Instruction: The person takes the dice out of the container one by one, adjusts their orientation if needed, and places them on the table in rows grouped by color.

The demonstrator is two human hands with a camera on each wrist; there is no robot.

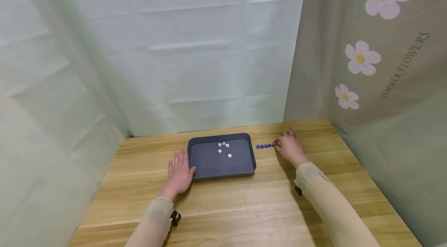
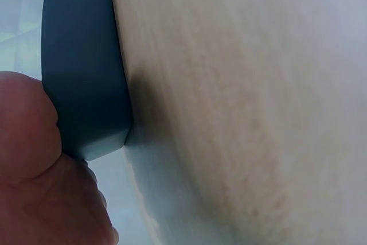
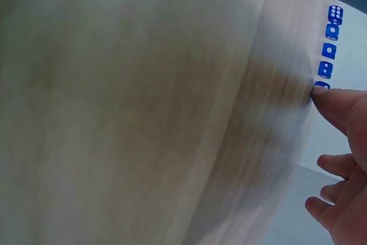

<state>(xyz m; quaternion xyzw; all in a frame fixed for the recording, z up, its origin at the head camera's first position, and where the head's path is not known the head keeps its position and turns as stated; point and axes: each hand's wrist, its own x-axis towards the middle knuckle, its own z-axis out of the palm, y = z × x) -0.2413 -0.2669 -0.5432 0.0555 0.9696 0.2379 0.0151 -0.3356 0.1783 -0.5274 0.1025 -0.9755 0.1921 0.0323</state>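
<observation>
A dark grey rectangular tray (image 1: 223, 167) lies on the table with several white dice (image 1: 220, 151) inside it. My left hand (image 1: 179, 175) rests at the tray's left side, fingers extended, the thumb against its near left corner; the left wrist view shows the thumb (image 2: 26, 124) touching the tray's outer wall (image 2: 86, 73). To the right of the tray, several blue dice (image 1: 266, 145) stand in a row. My right hand (image 1: 290, 149) pinches the rightmost blue die (image 3: 321, 85); in the right wrist view the thumb (image 3: 338, 104) covers part of it.
A wooden table (image 1: 223, 216) bears everything. Pale curtains (image 1: 209, 53) hang behind its far edge and on both sides; the right one carries printed flowers (image 1: 360, 58). Small black devices (image 1: 175, 218) are strapped at the wrists over the sleeves.
</observation>
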